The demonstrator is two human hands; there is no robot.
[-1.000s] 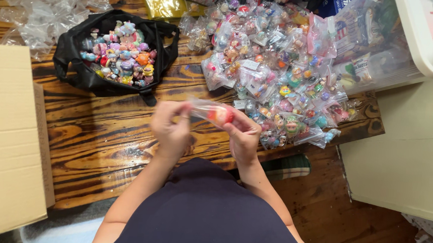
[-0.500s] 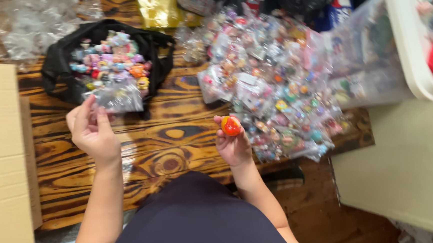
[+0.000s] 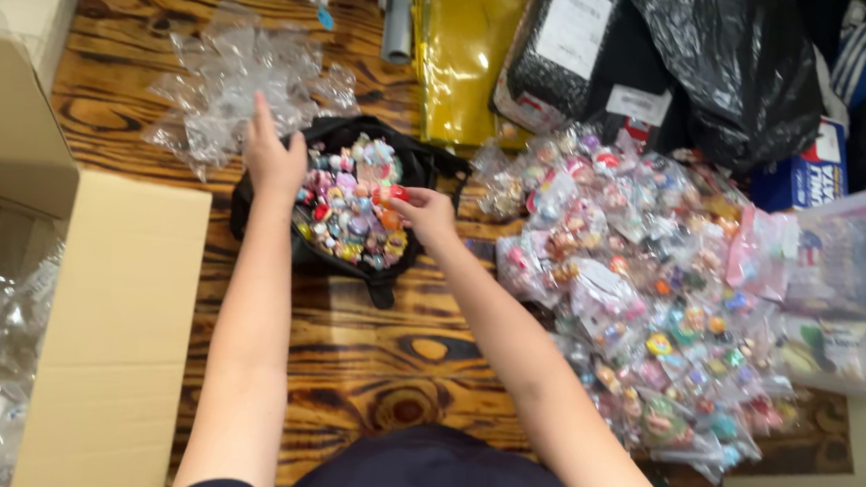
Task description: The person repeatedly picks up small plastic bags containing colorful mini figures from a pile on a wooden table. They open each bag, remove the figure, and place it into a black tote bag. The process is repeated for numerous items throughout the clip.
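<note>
My left hand (image 3: 274, 156) reaches out flat, fingers apart, to the edge of a heap of empty clear plastic bags (image 3: 225, 75) at the far left of the wooden table (image 3: 366, 350). My right hand (image 3: 427, 213) pinches a small red-orange toy figure (image 3: 396, 193) just above the right side of an open black bag (image 3: 416, 159). That bag is full of several small colourful toy figures (image 3: 353, 207). A large heap of toys sealed in clear bags (image 3: 641, 286) lies to the right of my right arm.
An open cardboard box (image 3: 117, 334) with plastic wrapping inside stands at the left. A yellow foil bag (image 3: 465, 55), black plastic sacks (image 3: 735, 61) and a blue carton (image 3: 808, 176) line the far edge. A clear storage bin (image 3: 851, 289) sits at the right.
Both hands moved away from my body. The left carried the emptied clear bag to the heap of bags; the right carried the red-orange toy over to the black bag. The view tilted forward.
</note>
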